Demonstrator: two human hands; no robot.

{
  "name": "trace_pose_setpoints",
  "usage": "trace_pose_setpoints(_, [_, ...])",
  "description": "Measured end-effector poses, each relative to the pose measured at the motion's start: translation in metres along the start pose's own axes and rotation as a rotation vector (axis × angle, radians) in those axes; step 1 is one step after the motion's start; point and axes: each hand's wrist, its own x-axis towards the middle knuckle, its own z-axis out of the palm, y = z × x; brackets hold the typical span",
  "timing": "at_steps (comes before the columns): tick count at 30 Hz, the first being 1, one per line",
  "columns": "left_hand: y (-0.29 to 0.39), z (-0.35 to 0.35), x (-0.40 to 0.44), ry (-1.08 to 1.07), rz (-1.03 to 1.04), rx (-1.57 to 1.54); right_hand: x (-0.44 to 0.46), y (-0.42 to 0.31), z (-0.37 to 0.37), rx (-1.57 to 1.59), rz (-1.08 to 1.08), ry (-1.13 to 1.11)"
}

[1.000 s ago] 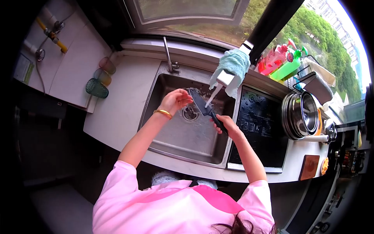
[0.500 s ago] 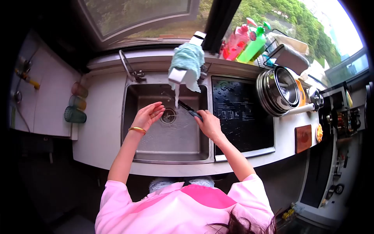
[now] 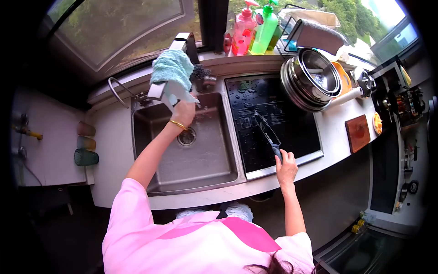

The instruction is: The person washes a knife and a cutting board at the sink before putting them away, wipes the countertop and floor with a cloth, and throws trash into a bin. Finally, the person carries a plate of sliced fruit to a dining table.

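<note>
My right hand (image 3: 287, 167) is closed around the dark handle of a knife (image 3: 269, 133). Its wet, shiny blade points away over the black panel (image 3: 246, 160) beside the sink. My left hand (image 3: 184, 112), with a gold bangle at the wrist, is up at the faucet (image 3: 158, 91). Its fingers are at the hanging end of a teal cloth (image 3: 172, 68) draped over the faucet and seem closed on it; they are partly hidden. Below lies the steel sink (image 3: 200, 164) with its round drain. No water stream shows.
Stacked steel bowls (image 3: 315, 75) stand at the panel's back right. Farther right lies a brown wooden board (image 3: 357, 133) near a small dish of yellow pieces (image 3: 377, 123). Pink (image 3: 244, 32) and green (image 3: 264, 29) pump bottles line the sill. Several cups (image 3: 86, 157) hang at left.
My right hand has carried the knife from the sink rightward over the black panel. The left hand has risen from above the drain to the cloth. The water stream no longer shows.
</note>
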Motion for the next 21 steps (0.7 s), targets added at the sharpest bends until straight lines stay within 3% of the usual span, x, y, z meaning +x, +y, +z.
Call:
trace_pose_setpoints(2, [0.018, -0.034, 0.0, -0.193, 0.012, 0.247, -0.001, -0.004, -0.001, 0.036, -0.001, -0.018])
trace_pose_setpoints(3, [0.01, -0.035, -0.003, -0.212, 0.101, 0.197, -0.001, -0.008, 0.0, 0.053, 0.003, -0.024])
trace_pose_setpoints(6, [0.019, -0.062, -0.011, -0.127, 0.122, 0.147, 0.007, -0.021, 0.001, 0.085, -0.007, -0.036])
trace_pose_setpoints(8, [0.019, -0.058, -0.013, -0.114, 0.024, 0.058, 0.016, -0.03, 0.003, 0.28, 0.009, -0.055])
trace_pose_setpoints(10, [0.014, -0.047, -0.019, -0.058, -0.138, -0.33, 0.034, -0.026, 0.038, 0.465, -0.077, -0.018])
trace_pose_setpoints(11, [0.026, -0.052, -0.018, -0.154, -0.531, -0.986, 0.046, -0.041, 0.036, 0.688, 0.133, -0.202])
trace_pose_setpoints(12, [0.024, -0.057, -0.018, -0.145, -0.532, -0.983, 0.059, -0.062, 0.034, 0.902, 0.351, -0.388])
trace_pose_setpoints(14, [0.022, -0.064, -0.016, -0.385, -0.746, -1.113, 0.084, -0.086, 0.05, 1.03, 0.334, -0.45])
trace_pose_setpoints(16, [0.026, -0.069, -0.016, -0.31, -0.794, -1.049, 0.109, -0.108, 0.063, 1.066, 0.275, -0.472])
trace_pose_setpoints(18, [0.024, -0.067, -0.02, -0.029, -0.985, -1.381, 0.13, -0.127, 0.071, 0.946, 0.201, -0.464])
trace_pose_setpoints(20, [0.022, -0.07, -0.027, -0.039, -0.991, -1.415, 0.143, -0.146, 0.069, 0.84, 0.102, -0.419])
trace_pose_setpoints(21, [0.023, -0.076, -0.028, -0.056, -0.974, -1.451, 0.146, -0.149, 0.081, 0.663, -0.115, -0.228])
